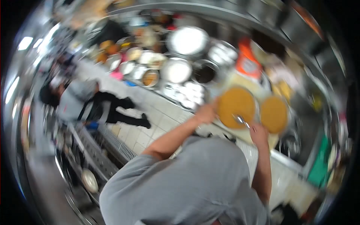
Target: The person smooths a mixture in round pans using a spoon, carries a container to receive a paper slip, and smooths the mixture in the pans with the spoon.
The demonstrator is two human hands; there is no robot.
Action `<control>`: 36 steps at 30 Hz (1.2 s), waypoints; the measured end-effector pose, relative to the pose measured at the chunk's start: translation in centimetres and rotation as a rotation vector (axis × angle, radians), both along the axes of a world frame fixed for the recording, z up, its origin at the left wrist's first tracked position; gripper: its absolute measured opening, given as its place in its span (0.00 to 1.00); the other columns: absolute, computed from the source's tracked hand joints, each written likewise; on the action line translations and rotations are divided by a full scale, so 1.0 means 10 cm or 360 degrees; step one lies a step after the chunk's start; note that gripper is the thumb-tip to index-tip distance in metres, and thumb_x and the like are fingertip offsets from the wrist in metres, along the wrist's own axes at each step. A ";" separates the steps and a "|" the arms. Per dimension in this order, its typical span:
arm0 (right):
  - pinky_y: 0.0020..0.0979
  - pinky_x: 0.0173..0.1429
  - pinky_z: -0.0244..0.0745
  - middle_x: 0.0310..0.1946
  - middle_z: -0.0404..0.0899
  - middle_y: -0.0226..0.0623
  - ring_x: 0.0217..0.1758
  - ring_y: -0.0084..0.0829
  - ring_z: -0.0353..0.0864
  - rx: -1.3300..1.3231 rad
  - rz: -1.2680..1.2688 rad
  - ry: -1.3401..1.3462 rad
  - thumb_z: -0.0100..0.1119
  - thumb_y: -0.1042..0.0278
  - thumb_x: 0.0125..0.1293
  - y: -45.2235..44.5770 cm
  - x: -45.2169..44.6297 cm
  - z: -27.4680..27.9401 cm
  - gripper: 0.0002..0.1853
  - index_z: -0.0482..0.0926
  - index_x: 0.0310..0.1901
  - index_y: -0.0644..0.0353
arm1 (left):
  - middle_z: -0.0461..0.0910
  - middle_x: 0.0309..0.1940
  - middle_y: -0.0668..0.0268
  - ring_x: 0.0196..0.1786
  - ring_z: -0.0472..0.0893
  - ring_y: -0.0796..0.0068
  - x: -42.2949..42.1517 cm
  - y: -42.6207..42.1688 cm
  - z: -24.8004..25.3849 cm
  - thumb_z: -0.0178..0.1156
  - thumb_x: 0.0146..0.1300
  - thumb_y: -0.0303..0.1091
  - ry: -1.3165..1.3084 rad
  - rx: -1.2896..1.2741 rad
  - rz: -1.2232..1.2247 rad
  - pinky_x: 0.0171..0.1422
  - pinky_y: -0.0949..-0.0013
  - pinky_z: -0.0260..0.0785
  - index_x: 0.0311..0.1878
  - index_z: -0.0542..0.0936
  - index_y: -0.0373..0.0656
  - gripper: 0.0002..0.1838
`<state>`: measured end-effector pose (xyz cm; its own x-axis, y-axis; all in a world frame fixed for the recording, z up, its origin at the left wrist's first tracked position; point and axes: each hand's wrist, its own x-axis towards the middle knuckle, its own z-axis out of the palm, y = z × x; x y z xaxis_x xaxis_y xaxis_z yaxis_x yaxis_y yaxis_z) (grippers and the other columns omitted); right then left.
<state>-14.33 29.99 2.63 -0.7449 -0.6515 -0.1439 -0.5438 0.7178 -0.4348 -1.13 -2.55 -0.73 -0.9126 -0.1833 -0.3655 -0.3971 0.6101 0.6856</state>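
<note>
A round pan with an orange-brown, smooth filling point(234, 103) lies on the counter in front of me. My left hand point(205, 113) is at its near left edge, its fingers closed on the rim, partly blurred. In my right hand point(259, 134) is a metal spoon point(240, 120), gripped by the handle, with its bowl over the filling near the pan's lower edge. Just to the right, a second round of the same orange-brown filling point(274, 114) sits beside the first. Whether the spoon touches the surface, I cannot tell.
Left along the counter stand several bowls, including a white-filled bowl point(177, 70) and a dark-filled pot point(205, 72). An orange-and-white container point(248, 60) stands behind the pans. A sink basin point(309, 138) is at right. Another person point(80, 99) stands across the tiled aisle.
</note>
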 end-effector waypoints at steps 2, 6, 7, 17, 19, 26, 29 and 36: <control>0.53 0.52 0.83 0.40 0.91 0.48 0.46 0.54 0.90 -0.0264 0.0019 0.0080 0.68 0.61 0.72 0.00 -0.02 -0.20 0.09 0.94 0.45 0.52 | 0.86 0.57 0.34 0.56 0.88 0.33 -0.04 0.06 0.24 0.76 0.65 0.37 -0.0082 -0.0232 -0.0051 0.63 0.42 0.81 0.92 0.45 0.40 0.61; 0.50 0.54 0.84 0.41 0.92 0.48 0.47 0.53 0.91 -0.0097 0.0122 0.0067 0.70 0.66 0.69 -0.20 0.00 0.10 0.07 0.94 0.45 0.54 | 0.88 0.48 0.36 0.52 0.89 0.36 -0.04 0.07 0.38 0.74 0.66 0.35 -0.0053 -0.0085 0.0032 0.59 0.44 0.82 0.92 0.40 0.38 0.63; 0.49 0.53 0.84 0.40 0.92 0.47 0.46 0.52 0.91 -0.0150 0.0096 0.0003 0.71 0.67 0.68 -0.22 0.02 0.09 0.07 0.94 0.44 0.54 | 0.89 0.46 0.36 0.51 0.90 0.37 -0.02 0.06 0.37 0.74 0.66 0.33 -0.0040 -0.0077 0.0003 0.58 0.45 0.82 0.92 0.39 0.37 0.62; 0.47 0.50 0.85 0.39 0.92 0.47 0.43 0.50 0.92 -0.0074 0.0258 -0.0077 0.74 0.66 0.67 -0.27 0.06 0.18 0.07 0.94 0.43 0.55 | 0.87 0.54 0.36 0.55 0.89 0.39 -0.03 0.10 0.18 0.71 0.67 0.33 0.0114 -0.0172 -0.0132 0.60 0.46 0.81 0.91 0.37 0.35 0.62; 0.48 0.50 0.85 0.39 0.92 0.47 0.43 0.50 0.92 -0.0094 0.0255 -0.0102 0.74 0.66 0.67 -0.27 0.04 0.17 0.07 0.94 0.43 0.55 | 0.87 0.54 0.36 0.55 0.89 0.38 -0.04 0.09 0.16 0.71 0.67 0.33 0.0076 -0.0135 -0.0097 0.60 0.46 0.81 0.91 0.36 0.34 0.62; 0.51 0.51 0.84 0.40 0.92 0.45 0.46 0.52 0.91 -0.0045 0.0321 -0.0038 0.70 0.60 0.70 -0.39 0.11 0.00 0.09 0.94 0.44 0.52 | 0.87 0.54 0.34 0.55 0.88 0.34 -0.03 0.11 0.36 0.71 0.70 0.38 0.0049 -0.0265 -0.0129 0.63 0.44 0.80 0.90 0.42 0.31 0.59; 0.54 0.51 0.83 0.39 0.90 0.46 0.45 0.55 0.90 -0.0387 0.0240 -0.0018 0.67 0.58 0.71 -0.51 0.13 -0.08 0.10 0.92 0.41 0.53 | 0.86 0.56 0.33 0.58 0.86 0.32 -0.06 0.08 0.08 0.76 0.68 0.47 0.0044 -0.0231 -0.0099 0.66 0.42 0.79 0.90 0.45 0.31 0.62; 0.50 0.58 0.84 0.46 0.93 0.40 0.52 0.47 0.91 -0.0063 0.0210 -0.0283 0.64 0.59 0.74 -0.88 -0.10 0.18 0.10 0.94 0.47 0.47 | 0.88 0.52 0.35 0.57 0.88 0.34 -0.08 0.06 0.37 0.74 0.69 0.35 -0.0096 -0.0169 -0.0102 0.66 0.44 0.79 0.92 0.42 0.37 0.60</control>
